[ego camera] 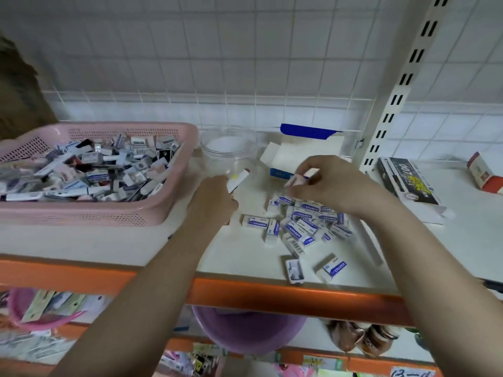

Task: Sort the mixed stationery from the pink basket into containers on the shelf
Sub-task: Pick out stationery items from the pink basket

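A pink basket (89,210) full of mixed small stationery stands at the left of the white shelf (81,243). My left hand (213,201) grips a small white packet (237,178) just right of the basket. My right hand (330,183) pinches a small white item (295,181) above a heap of white and blue erasers (302,227). Behind the hands stand a clear plastic tub (230,146) and an open white and blue box (294,156).
A black pen box (408,180) lies at the right past the slotted shelf post (392,110), with a red and white packet (485,175) beyond it. A small sharpener (294,270) lies near the orange shelf edge (272,295). A purple bowl (247,333) sits on the shelf below.
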`<state>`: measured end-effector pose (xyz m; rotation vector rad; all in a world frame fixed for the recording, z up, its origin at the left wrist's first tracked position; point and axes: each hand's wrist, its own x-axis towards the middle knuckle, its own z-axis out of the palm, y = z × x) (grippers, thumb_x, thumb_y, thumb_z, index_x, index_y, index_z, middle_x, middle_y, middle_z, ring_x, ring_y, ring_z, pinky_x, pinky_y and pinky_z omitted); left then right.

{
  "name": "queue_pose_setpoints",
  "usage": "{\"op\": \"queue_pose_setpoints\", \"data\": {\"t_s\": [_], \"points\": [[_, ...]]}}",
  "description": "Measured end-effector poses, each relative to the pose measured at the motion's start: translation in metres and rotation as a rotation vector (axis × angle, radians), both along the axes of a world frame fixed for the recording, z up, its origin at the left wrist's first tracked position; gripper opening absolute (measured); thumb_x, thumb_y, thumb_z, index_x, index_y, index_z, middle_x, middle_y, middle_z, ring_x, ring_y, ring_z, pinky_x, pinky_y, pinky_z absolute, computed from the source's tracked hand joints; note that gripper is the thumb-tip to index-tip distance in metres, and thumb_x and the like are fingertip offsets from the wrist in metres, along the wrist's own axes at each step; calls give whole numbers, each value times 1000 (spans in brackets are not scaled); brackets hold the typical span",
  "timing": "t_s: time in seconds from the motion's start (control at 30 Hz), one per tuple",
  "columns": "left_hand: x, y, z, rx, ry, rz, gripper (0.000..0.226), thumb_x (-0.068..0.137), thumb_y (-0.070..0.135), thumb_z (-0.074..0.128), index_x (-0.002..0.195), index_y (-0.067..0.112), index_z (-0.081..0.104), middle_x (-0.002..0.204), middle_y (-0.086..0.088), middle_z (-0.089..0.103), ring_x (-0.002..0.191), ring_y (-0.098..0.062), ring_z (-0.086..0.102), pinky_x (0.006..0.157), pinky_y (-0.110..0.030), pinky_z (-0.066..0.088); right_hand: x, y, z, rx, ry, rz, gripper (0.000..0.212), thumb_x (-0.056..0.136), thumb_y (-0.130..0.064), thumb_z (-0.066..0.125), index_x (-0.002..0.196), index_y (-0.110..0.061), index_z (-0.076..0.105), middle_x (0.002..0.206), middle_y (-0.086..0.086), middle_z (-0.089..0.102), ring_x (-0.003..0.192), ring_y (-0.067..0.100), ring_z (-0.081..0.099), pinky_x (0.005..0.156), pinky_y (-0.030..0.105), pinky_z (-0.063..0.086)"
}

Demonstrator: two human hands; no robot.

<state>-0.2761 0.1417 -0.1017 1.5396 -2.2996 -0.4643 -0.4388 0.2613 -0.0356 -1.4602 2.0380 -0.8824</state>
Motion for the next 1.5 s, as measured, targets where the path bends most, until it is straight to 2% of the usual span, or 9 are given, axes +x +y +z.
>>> {"op": "queue_pose_setpoints", "data": {"t_s": [0.3, 0.5, 0.63, 0.77, 0.87, 1.03, 1.2, 1.37, 1.5], "points": [[34, 46, 15, -15, 167, 23, 9, 90, 21, 56, 84, 15, 52, 69, 5, 50, 64, -15, 50, 46, -15, 29, 24, -33, -9, 263, 399, 222, 48, 85, -40, 66, 126, -20, 52, 106, -3, 57, 84, 14, 53, 74, 27, 43], [-14, 49, 8, 94, -76, -179, 36, 88, 29, 65, 112, 4, 56, 109, -14, 59, 102, -29, 56, 69, -26, 33, 30, 55, -43, 219, 467, 332, 47, 75, -60, 64, 115, -34, 57, 113, -8, 49, 103, 15, 55, 87, 31, 46], [-23, 46, -3, 154, -63, -215, 33, 83, 35, 70, 97, 10, 54, 96, -14, 64, 91, -30, 62, 72, -33, 44, 17, 64, -61, 154, 411, 253, 31, 82, -53, 61, 108, -36, 64, 105, -11, 45, 98, 12, 56, 83, 25, 44], [-28, 46, -2, 262, 37, -243, 30, 83, 36, 69, 83, 14, 49, 66, -2, 58, 58, -15, 61, 48, -22, 40, -6, 63, -59, 110, 278, 197, 17, 78, -38, 73, 93, -32, 69, 98, -7, 52, 85, 11, 58, 83, 21, 43], [-37, 34, 10, 163, 72, -189, 28, 88, 32, 64, 84, 7, 52, 77, -10, 60, 72, -27, 60, 60, -29, 39, -19, 65, -56, 34, 154, 92, 24, 73, -27, 79, 89, -31, 62, 91, -7, 55, 76, 4, 55, 69, 10, 39], [-51, 26, 21, 158, 22, -298, 32, 94, 27, 54, 121, 8, 57, 67, -1, 49, 65, -19, 53, 56, -26, 34, -35, 63, -42, -79, -296, -181, 24, 91, 1, 46, 95, -20, 56, 98, 2, 60, 70, 11, 53, 59, 16, 40], [-54, 43, 32, -14, 221, -213, 20, 91, 29, 59, 84, 13, 50, 67, 2, 46, 60, -15, 47, 45, -17, 27, -59, 74, -29, -317, -597, -336, 45, 90, 18, 36, 93, -22, 55, 107, 9, 51, 95, 21, 61, 71, 23, 56], [-72, 88, 46, 138, 192, -413, 29, 83, 36, 68, 82, 9, 56, 59, 0, 41, 48, -13, 41, 41, -13, 33, -80, 113, -19, -506, -539, -364, 29, 92, 7, 49, 106, -18, 54, 107, 7, 61, 89, 18, 69, 64, 26, 58], [-68, 122, 30, 102, -36, -377, 48, 78, 45, 70, 120, 26, 54, 64, 8, 44, 59, -7, 45, 49, -15, 30, -82, 123, -25, -438, -361, -334, 36, 94, 9, 40, 95, -25, 55, 95, 5, 62, 65, 1, 61, 54, 23, 40]]}}
